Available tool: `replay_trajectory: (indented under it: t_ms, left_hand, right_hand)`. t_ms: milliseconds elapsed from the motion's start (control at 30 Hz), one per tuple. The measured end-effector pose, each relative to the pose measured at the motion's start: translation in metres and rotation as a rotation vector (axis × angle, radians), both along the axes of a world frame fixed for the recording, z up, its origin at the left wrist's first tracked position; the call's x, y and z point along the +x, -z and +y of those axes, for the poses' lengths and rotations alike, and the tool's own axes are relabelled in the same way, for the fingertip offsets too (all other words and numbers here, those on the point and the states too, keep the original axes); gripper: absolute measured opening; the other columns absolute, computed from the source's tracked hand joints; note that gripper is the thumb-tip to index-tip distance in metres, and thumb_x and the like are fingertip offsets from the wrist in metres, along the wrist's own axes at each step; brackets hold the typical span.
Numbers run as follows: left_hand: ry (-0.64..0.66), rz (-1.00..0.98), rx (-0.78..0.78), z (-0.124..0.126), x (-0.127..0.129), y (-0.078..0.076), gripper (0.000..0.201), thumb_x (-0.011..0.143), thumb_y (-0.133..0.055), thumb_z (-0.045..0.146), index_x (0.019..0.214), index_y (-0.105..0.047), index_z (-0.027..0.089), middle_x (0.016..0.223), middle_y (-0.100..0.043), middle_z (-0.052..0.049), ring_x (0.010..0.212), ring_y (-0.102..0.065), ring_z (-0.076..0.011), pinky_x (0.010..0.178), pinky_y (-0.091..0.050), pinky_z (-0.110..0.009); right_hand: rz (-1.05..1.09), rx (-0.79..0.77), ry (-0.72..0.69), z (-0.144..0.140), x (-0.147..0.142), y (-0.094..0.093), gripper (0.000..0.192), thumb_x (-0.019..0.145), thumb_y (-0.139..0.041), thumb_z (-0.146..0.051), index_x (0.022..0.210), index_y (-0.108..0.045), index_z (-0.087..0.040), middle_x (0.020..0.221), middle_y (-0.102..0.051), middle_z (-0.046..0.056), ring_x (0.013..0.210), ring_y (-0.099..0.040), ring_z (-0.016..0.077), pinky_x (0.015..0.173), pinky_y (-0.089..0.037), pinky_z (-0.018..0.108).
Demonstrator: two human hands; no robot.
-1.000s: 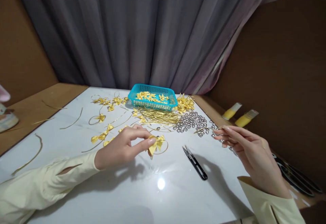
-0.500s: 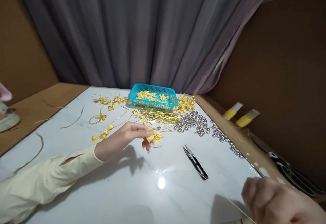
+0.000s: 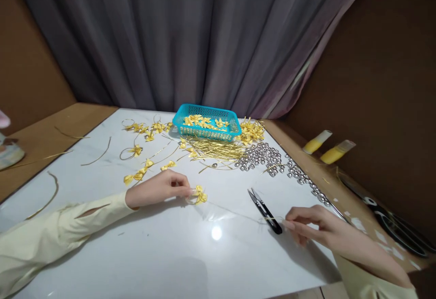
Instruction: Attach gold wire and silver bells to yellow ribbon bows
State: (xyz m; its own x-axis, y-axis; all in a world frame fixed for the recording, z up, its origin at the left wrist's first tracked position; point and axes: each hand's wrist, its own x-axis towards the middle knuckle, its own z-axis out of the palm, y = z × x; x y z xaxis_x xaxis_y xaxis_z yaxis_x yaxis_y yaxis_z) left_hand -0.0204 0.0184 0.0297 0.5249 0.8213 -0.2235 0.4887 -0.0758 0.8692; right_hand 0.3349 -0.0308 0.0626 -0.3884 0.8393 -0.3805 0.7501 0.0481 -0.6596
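Observation:
My left hand (image 3: 161, 188) pinches a small yellow ribbon bow (image 3: 200, 194) just above the white tabletop, with part of a cord loop showing under the fingertips. To the right, my right hand (image 3: 315, 226) has thumb and fingers closed on a thin gold cord (image 3: 270, 219). A faint strand runs from the bow toward those fingers, passing over black thread snips (image 3: 267, 215) that lie on the table with their blades pointing away from me. Several finished-looking yellow bows (image 3: 139, 176) lie beyond my left hand, some with cord loops.
A turquoise basket (image 3: 207, 132) holds yellow ribbon flowers. Around it lie gold cords (image 3: 218, 148), a heap of ribbon pieces (image 3: 252, 131) and many silver beads (image 3: 262, 154). Two yellow-filled tubes (image 3: 337, 152) and large black-handled scissors (image 3: 397, 228) are along the right side.
My right hand has moved up and left from the lower right corner, bringing the cord over the snips. My left hand has shifted slightly left and down with the bow.

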Motion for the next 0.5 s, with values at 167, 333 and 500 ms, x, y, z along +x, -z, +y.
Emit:
replay_trajectory:
  t_ms: [167, 333, 500]
  left_hand:
    - [0.139, -0.182, -0.161, -0.002, -0.026, -0.006, 0.027, 0.081, -0.061, 0.039, 0.069, -0.066, 0.015, 0.070, -0.067, -0.004, 0.061, -0.054, -0.0125, 0.057, -0.041, -0.022]
    - [0.234, -0.359, -0.218, -0.014, -0.049, -0.026, 0.029, 0.079, -0.063, 0.041, 0.065, -0.066, 0.017, 0.067, -0.067, -0.008, 0.055, -0.057, -0.0149, 0.052, -0.045, -0.027]
    - [0.222, -0.471, -0.091, -0.022, -0.067, -0.028, 0.030, 0.078, -0.063, 0.046, 0.061, -0.064, 0.021, 0.058, -0.064, -0.007, 0.051, -0.055, -0.0167, 0.051, -0.046, -0.031]
  right_hand:
    - [-0.072, 0.038, -0.027, 0.005, -0.007, 0.007, 0.039, 0.086, -0.044, -0.048, 0.069, -0.064, -0.018, 0.058, -0.062, 0.002, 0.055, -0.057, 0.0152, 0.056, -0.043, 0.023]
    - [-0.078, 0.096, -0.008, 0.007, -0.009, 0.014, 0.038, 0.085, -0.046, -0.047, 0.064, -0.061, -0.019, 0.053, -0.061, 0.001, 0.051, -0.055, 0.0147, 0.052, -0.041, 0.023]
    - [-0.133, 0.152, 0.024, 0.010, -0.003, 0.028, 0.036, 0.087, -0.041, -0.046, 0.069, -0.059, -0.019, 0.054, -0.063, 0.003, 0.050, -0.058, 0.0166, 0.051, -0.042, 0.024]
